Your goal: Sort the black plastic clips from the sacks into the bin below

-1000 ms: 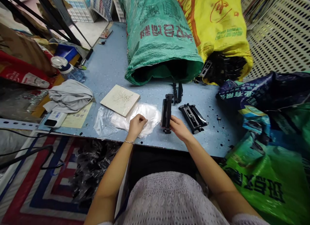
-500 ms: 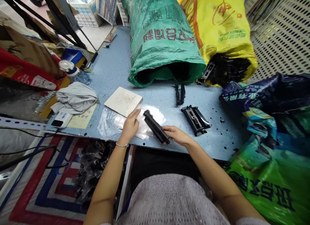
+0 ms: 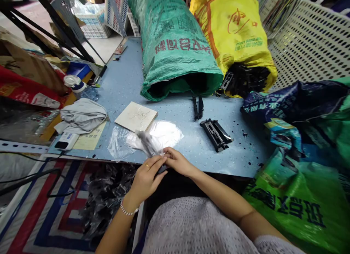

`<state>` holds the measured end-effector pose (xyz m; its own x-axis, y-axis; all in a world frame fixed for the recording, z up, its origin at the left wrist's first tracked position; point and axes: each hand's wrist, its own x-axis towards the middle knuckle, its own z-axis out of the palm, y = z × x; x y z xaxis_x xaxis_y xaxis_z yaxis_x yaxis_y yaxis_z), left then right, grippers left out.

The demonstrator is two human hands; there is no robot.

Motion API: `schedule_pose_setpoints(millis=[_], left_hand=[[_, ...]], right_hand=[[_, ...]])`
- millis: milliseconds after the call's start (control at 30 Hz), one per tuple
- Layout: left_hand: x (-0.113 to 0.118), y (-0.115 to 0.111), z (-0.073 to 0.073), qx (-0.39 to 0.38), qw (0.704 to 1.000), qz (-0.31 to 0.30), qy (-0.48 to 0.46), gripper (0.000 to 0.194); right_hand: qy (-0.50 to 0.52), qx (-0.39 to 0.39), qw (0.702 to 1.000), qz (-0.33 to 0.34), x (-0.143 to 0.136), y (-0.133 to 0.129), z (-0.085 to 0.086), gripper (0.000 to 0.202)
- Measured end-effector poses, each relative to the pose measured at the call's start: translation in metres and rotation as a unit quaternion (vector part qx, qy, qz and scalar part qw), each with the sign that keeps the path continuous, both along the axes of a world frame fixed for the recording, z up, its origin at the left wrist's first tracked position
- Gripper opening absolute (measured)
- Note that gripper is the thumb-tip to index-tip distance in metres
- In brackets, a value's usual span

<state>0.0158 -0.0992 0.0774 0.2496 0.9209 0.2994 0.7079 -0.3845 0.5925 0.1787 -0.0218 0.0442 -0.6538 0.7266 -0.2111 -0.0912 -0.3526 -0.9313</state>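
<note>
A long black plastic part (image 3: 150, 143) sits inside a clear plastic bag, slightly blurred, at the front of the blue table (image 3: 175, 110). My left hand (image 3: 147, 175) pinches the near end of the bag, thumb and fingers closed on it. Close against it, my right hand (image 3: 177, 161) also grips the bag's near end. Just beyond lie loose clear bags (image 3: 166, 133) and a pale square board (image 3: 136, 116). To the right rest a group of black plastic parts (image 3: 216, 134) and a smaller pair of black strips (image 3: 198, 108).
A green woven sack (image 3: 175, 46) lies with its mouth toward me, beside a yellow sack (image 3: 232, 31) with black parts in it. Green and blue bags (image 3: 290, 203) bulge at the right. At left are a grey cloth (image 3: 82, 115), a water bottle (image 3: 82, 89) and a white device (image 3: 66, 141).
The black part, bare in my right hand before, is now inside a clear bag. My hands have come together around its near end, and the part has shifted left.
</note>
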Motion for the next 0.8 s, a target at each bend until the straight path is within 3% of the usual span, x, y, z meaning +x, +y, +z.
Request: schedule_pose_setpoints(millis=[133,233,333,433,500,567,633,700,767,800], left_hand=[[-0.009,-0.018,0.009,0.015,0.998,0.032,-0.054,0.042],[-0.011,-0.025,0.009,0.046,0.994,0.064,-0.080,0.034],[-0.009,-0.024,0.004,0.037,0.993,0.068,-0.091,0.030],[-0.006,-0.017,-0.001,0.015,0.995,0.069,-0.076,0.027],[-0.005,-0.016,0.002,0.003,0.997,0.042,-0.057,0.031],[-0.011,-0.024,0.010,-0.005,0.999,0.000,-0.043,0.036],[-0.029,-0.044,0.019,-0.040,0.999,-0.005,-0.027,0.039],[-0.063,-0.067,0.019,-0.128,0.991,0.050,0.004,0.037],[-0.106,-0.084,0.003,-0.254,0.956,0.141,0.049,0.035],[-0.127,-0.090,-0.012,-0.320,0.926,0.186,0.072,0.033]], right_hand=[[0.036,-0.013,0.998,0.040,-0.004,-0.010,0.002,0.036],[-0.027,0.059,0.996,-0.056,-0.004,0.003,-0.002,0.030],[-0.096,0.224,0.960,-0.141,-0.002,0.022,0.002,0.036],[-0.103,0.382,0.914,-0.086,0.001,0.024,0.022,0.015],[-0.078,0.454,0.887,-0.022,0.005,0.012,0.041,0.018],[-0.032,0.477,0.877,0.051,0.012,-0.001,0.060,0.022],[0.008,0.456,0.881,0.124,0.027,-0.005,0.071,0.028],[-0.031,0.436,0.888,0.141,0.052,0.004,0.071,0.031],[-0.196,0.434,0.877,0.062,0.086,0.023,0.063,0.032],[-0.309,0.428,0.849,-0.003,0.104,0.034,0.058,0.032]])
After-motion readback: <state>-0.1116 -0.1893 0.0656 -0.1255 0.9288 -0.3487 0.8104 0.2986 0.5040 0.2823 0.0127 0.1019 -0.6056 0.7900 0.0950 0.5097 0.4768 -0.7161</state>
